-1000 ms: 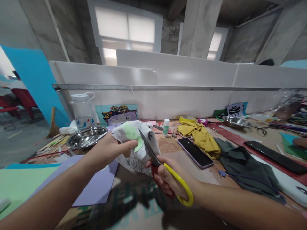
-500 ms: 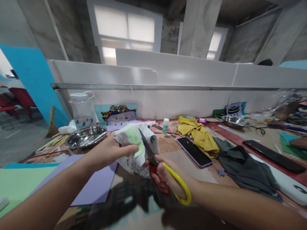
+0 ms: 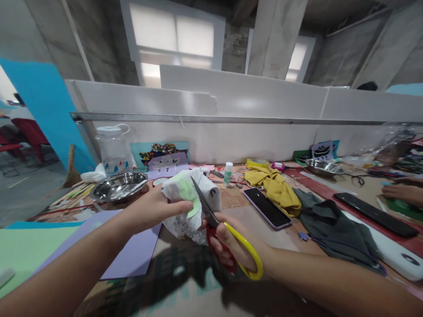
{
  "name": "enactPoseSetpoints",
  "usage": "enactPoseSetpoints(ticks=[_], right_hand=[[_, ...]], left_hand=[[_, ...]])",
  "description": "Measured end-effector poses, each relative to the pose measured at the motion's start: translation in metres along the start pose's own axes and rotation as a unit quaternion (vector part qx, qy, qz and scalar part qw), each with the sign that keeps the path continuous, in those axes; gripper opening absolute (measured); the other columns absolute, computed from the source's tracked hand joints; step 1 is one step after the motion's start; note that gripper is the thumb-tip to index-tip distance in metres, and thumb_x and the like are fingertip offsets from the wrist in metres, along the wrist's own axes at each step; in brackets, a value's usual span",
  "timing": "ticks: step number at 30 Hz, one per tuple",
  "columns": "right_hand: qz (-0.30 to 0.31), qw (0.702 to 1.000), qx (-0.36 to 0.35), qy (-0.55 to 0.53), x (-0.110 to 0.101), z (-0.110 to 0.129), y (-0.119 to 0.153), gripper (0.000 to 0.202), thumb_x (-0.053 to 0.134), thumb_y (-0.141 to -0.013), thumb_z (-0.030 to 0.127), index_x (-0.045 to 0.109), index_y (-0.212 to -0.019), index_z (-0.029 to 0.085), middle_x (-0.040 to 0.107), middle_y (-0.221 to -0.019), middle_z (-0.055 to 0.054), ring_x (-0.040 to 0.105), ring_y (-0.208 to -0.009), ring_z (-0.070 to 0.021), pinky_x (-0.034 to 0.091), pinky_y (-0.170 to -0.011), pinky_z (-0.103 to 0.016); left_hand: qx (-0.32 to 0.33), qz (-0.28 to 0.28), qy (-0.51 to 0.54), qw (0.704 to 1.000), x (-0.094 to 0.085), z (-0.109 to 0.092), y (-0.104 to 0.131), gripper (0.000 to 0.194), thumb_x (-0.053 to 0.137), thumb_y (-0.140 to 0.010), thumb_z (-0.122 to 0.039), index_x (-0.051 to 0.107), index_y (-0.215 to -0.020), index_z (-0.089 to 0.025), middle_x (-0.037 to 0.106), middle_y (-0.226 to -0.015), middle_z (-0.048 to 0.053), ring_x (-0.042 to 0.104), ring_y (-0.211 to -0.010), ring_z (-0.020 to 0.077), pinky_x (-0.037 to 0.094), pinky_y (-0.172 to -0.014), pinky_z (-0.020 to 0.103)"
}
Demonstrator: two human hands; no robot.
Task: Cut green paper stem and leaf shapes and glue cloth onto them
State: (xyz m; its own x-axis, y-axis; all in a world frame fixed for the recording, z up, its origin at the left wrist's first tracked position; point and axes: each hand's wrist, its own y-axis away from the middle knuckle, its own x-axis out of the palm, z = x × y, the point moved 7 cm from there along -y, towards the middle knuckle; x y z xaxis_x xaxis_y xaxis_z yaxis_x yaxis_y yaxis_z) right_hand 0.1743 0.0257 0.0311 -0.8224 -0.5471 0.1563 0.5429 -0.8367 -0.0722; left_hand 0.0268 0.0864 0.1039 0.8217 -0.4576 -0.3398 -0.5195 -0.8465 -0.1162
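Note:
My left hand (image 3: 165, 207) is closed on a white patterned cloth (image 3: 209, 198), its thumb lying on a light green patch (image 3: 187, 191) over the fabric. Scissors (image 3: 208, 211) with one yellow and one red handle loop are gripped by my right hand (image 3: 231, 242). Their blades point up and to the left, against the cloth beside the green patch. The blades look nearly closed; whether fabric lies between them I cannot tell. Part of the cloth hangs below my left thumb, showing a dark printed pattern.
A purple sheet (image 3: 132, 259) lies under my left forearm. Behind are a steel bowl (image 3: 117, 187), a clear jug (image 3: 114, 152) and a glue stick (image 3: 228, 174). To the right are a phone (image 3: 267, 208), yellow cloth (image 3: 277, 187) and dark grey cloth (image 3: 330, 224). Another person's hand (image 3: 401, 191) is at far right.
My hands, the cloth and the scissors are nearly where they were, with the cloth shifted slightly right. At far right, the other person's hand has moved further into view.

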Motion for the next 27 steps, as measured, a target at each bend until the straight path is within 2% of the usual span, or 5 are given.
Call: enactPoseSetpoints(ticks=[8, 12, 15, 18, 27], right_hand=[[-0.018, 1.0, 0.01, -0.009, -0.003, -0.005, -0.001, 0.074, 0.066, -0.071, 0.081, 0.051, -0.107, 0.019, 0.041, -0.057, 0.012, 0.029, -0.035, -0.002, 0.027, -0.033, -0.015], [-0.02, 1.0, 0.01, -0.012, -0.002, -0.005, -0.002, 0.068, 0.066, -0.074, 0.079, 0.051, -0.105, 0.019, 0.039, -0.056, 0.012, 0.027, -0.035, -0.0017, 0.026, -0.032, -0.014], [-0.017, 1.0, 0.021, -0.013, -0.001, -0.006, -0.002, 0.067, 0.067, -0.075, 0.077, 0.05, -0.104, 0.019, 0.038, -0.055, 0.013, 0.026, -0.035, -0.0016, 0.025, -0.032, -0.014], [-0.017, 1.0, 0.012, -0.012, -0.001, -0.007, -0.002, 0.07, 0.066, -0.074, 0.08, 0.05, -0.105, 0.019, 0.039, -0.056, 0.013, 0.026, -0.035, -0.0012, 0.026, -0.033, -0.014], [-0.017, 1.0, 0.001, 0.026, -0.003, -0.011, -0.001, 0.065, 0.055, -0.078, 0.083, 0.043, -0.093, 0.021, 0.041, -0.062, 0.009, 0.032, -0.043, -0.0032, 0.032, -0.037, -0.015]], left_hand=[[0.003, -0.003, 0.001, 1.0, -0.003, 0.004, 0.001, 0.029, 0.079, -0.077, -0.047, 0.073, -0.088, -0.02, 0.078, -0.09, 0.006, 0.072, -0.087, 0.0259, 0.058, -0.08, 0.036], [-0.043, -0.073, 0.141, 0.986, -0.011, 0.014, -0.005, 0.049, 0.075, -0.074, -0.062, 0.071, -0.093, -0.017, 0.077, -0.087, 0.009, 0.072, -0.077, 0.0264, 0.059, -0.069, 0.036], [-0.057, -0.125, 0.186, 0.973, -0.015, 0.018, -0.007, 0.051, 0.081, -0.072, -0.055, 0.07, -0.102, -0.015, 0.078, -0.091, 0.009, 0.073, -0.08, 0.0259, 0.058, -0.068, 0.033], [-0.033, -0.132, 0.149, 0.979, -0.018, 0.014, -0.006, 0.051, 0.086, -0.069, -0.046, 0.069, -0.105, -0.015, 0.077, -0.09, 0.007, 0.072, -0.08, 0.0246, 0.057, -0.07, 0.031], [0.0, -0.122, -0.036, 0.992, -0.018, 0.005, 0.002, 0.056, 0.08, -0.072, -0.054, 0.069, -0.11, -0.015, 0.076, -0.104, 0.011, 0.07, -0.096, 0.031, 0.057, -0.077, 0.036]])
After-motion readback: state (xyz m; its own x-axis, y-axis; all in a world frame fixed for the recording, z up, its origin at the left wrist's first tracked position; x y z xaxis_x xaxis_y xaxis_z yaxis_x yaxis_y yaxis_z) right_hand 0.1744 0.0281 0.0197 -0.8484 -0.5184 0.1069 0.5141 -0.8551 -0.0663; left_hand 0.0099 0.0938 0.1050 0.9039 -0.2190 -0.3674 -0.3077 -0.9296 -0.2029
